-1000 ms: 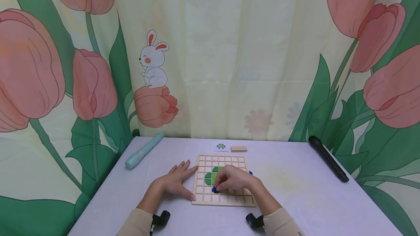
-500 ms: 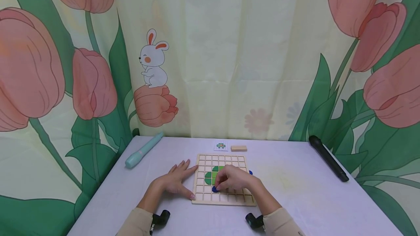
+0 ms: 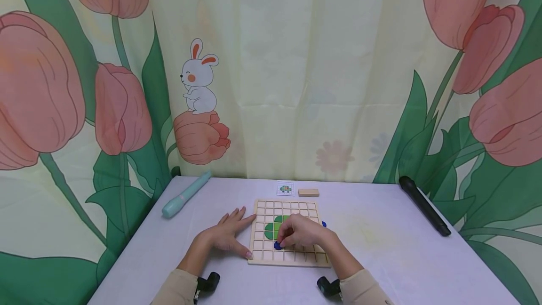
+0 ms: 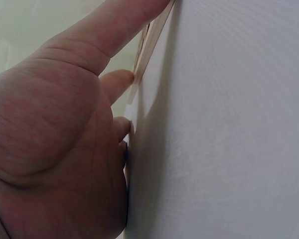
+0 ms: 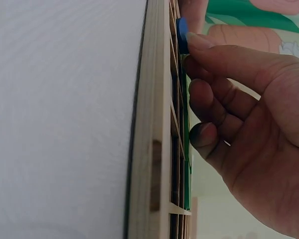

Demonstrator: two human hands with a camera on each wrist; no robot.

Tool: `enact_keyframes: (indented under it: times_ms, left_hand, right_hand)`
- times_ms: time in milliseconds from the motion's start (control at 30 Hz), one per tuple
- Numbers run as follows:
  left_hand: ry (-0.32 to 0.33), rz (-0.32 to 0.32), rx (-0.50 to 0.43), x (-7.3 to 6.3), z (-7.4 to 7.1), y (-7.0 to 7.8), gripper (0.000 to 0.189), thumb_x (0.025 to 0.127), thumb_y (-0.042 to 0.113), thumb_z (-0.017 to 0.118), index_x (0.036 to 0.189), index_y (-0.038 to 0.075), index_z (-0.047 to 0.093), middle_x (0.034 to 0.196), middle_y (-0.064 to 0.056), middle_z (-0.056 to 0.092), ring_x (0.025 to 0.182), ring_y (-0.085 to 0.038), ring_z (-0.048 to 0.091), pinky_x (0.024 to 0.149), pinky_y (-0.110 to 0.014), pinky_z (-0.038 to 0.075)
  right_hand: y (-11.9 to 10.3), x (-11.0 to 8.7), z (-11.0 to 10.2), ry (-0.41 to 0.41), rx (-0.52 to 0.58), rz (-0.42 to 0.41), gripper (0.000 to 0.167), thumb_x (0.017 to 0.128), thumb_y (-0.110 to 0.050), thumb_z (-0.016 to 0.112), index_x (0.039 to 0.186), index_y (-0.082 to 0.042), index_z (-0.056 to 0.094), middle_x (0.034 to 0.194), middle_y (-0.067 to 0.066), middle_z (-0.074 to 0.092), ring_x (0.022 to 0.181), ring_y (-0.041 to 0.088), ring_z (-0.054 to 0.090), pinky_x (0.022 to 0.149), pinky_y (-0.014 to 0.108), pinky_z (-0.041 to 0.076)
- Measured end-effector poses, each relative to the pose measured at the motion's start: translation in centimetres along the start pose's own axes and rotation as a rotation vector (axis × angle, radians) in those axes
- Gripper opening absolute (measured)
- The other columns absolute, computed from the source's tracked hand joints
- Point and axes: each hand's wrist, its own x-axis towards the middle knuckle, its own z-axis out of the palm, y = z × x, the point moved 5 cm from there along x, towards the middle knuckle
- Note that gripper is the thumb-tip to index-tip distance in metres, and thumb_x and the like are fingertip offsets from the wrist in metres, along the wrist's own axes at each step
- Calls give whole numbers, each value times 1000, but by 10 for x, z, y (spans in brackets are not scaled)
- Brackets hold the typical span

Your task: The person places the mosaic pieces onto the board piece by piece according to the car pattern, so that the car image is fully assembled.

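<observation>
A wooden grid board (image 3: 291, 263) with square cells lies on the white table. Green pieces (image 3: 271, 231) fill some cells left of its middle. My right hand (image 3: 302, 229) is over the board, thumb and index finger pinching a small rounded blue piece (image 3: 277, 245) at a lower cell. In the right wrist view the thumb tip touches this blue piece (image 5: 182, 35), and the other fingers curl below. My left hand (image 3: 228, 234) lies spread on the table, thumb and index fingertip against the board's left edge. The right hand hides the board's centre.
Beyond the board lie a small pattern card (image 3: 285, 188) and a wooden block (image 3: 308, 193). Another blue piece (image 3: 324, 224) shows at the board's right edge. A light teal tapered stick (image 3: 186, 195) lies at the left, a black rod (image 3: 425, 206) at the right.
</observation>
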Motion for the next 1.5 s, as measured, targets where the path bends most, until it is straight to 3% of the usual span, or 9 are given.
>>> enact_keyframes:
  times_ms: [433, 933, 1500]
  left_hand:
    - [2, -6, 7, 1, 0, 0, 119, 68, 73, 83, 165, 31, 30, 175, -16, 11, 163, -37, 3, 130, -62, 4]
    - [-3, -15, 6, -1, -1, 3, 117, 69, 72, 83, 165, 30, 31, 176, -14, 11, 164, -36, 3, 130, -62, 4]
    - [-2, -17, 9, 0, -1, 1, 118, 68, 73, 83, 165, 31, 31, 176, -14, 11, 164, -35, 3, 130, -62, 5]
  right_hand:
    - [-3, -1, 0, 15, -2, -16, 12, 88, -5, 82, 85, -16, 82, 81, -7, 77, 74, 5, 63, 69, 21, 54]
    - [-6, -1, 0, 5, 13, -16, 14, 86, 2, 80, 85, -11, 82, 84, 2, 77, 76, 6, 66, 69, 20, 55]
    - [-8, 0, 1, 2, 11, -31, 15, 86, 2, 81, 86, -13, 82, 86, -2, 77, 78, 5, 68, 73, 20, 57]
